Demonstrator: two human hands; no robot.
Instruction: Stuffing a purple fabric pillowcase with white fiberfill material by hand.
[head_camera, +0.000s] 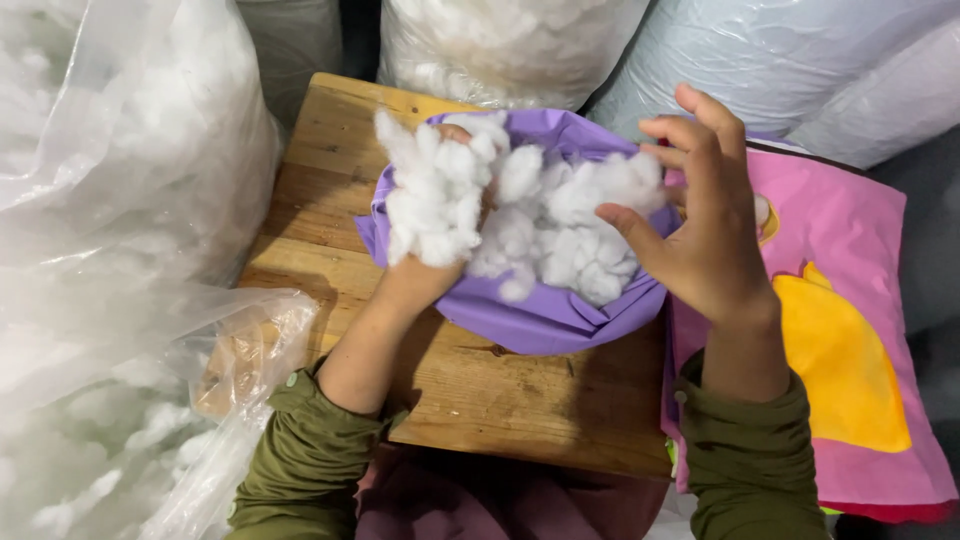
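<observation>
Stuffing (435, 205) is clutched tight in the left hand (425, 270) at frame centre; the purple cover (545, 315) is steadied by the right hand (705, 235), its grip open and empty.

The left hand (440, 255) is mostly hidden — a clump of white stuffing (440, 195) covers its fingers and palm. Loose stuffing also hides the inside of the purple fabric cover (540, 315). The clear plastic bag (120, 200) on the left is cut by the picture's edge and looks blurred. The pink cushion (850, 330) runs out of view at the bottom right.
</observation>
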